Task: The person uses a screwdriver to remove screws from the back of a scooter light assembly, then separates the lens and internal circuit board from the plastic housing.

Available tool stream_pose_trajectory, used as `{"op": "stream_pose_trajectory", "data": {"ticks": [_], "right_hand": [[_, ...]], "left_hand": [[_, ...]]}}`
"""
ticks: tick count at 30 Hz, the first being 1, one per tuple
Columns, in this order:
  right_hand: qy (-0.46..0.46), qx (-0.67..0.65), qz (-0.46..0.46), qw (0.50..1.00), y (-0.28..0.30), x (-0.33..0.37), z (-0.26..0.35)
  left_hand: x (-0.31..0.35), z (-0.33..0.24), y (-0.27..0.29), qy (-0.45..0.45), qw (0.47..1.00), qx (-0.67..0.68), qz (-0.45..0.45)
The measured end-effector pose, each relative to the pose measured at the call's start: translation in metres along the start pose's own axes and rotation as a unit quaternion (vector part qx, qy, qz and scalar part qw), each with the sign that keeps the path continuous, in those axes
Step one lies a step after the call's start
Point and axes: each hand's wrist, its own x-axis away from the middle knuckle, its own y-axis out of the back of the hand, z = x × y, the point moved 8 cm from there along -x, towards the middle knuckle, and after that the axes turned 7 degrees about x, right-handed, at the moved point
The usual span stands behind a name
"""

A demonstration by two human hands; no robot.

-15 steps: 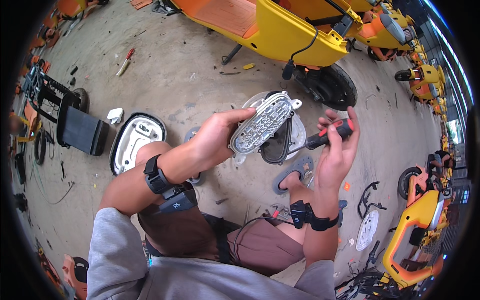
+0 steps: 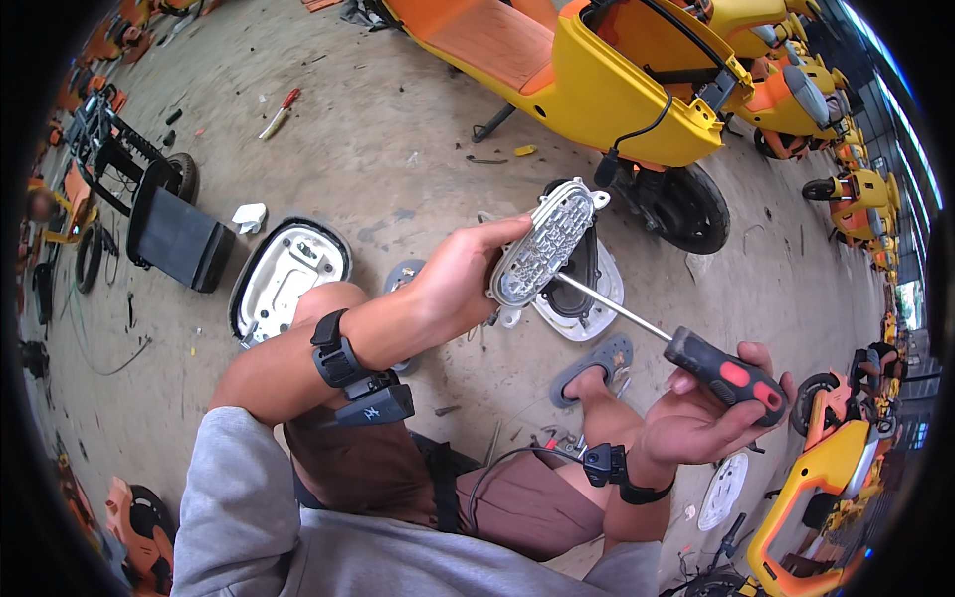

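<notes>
My left hand (image 2: 453,274) is closed on an oval lamp unit (image 2: 545,249) with a grey, ridged face and white mounting tabs, held tilted in front of me. My right hand (image 2: 706,418) grips a screwdriver (image 2: 724,374) by its black-and-red handle. Its long metal shaft points up and left, with the tip at the lamp unit's lower right side; whether it touches, I cannot tell. Behind the lamp unit, partly hidden by it, are a dark oval frame (image 2: 579,298) and a white rounded shell (image 2: 609,316).
A white cover with a black rim (image 2: 340,257) lies on the floor by my left knee. Ahead stands a yellow-orange scooter (image 2: 637,90). Farther left are a dark box-shaped part (image 2: 179,239) and a red-handled tool (image 2: 282,112). A white oval plate (image 2: 723,493) lies at lower right.
My right hand has moved down and right, away from the lamp unit, and turned, so the screwdriver's long shaft now shows. My left hand still holds the lamp unit; the whole view has shifted slightly.
</notes>
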Motion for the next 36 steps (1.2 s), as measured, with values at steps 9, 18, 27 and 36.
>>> {"op": "stream_pose_trajectory", "data": {"ticks": [9, 18, 27, 36], "right_hand": [[0.169, 0.027, 0.166, 0.971, -0.012, 0.023, 0.003], [0.167, 0.025, 0.175, 0.970, -0.019, 0.023, 0.007], [-0.075, -0.099, 0.054, 0.991, -0.011, 0.000, -0.024], [-0.395, -0.341, -0.034, 0.852, -0.014, -0.039, -0.145]], "left_hand": [[0.001, 0.001, -0.006, -0.016, 0.998, -0.043, 0.040], [0.005, -0.002, -0.009, -0.028, 0.996, -0.080, 0.036], [0.003, -0.004, 0.003, -0.031, 0.997, -0.070, -0.012], [0.003, -0.001, 0.000, -0.001, 0.996, -0.087, -0.021]]}}
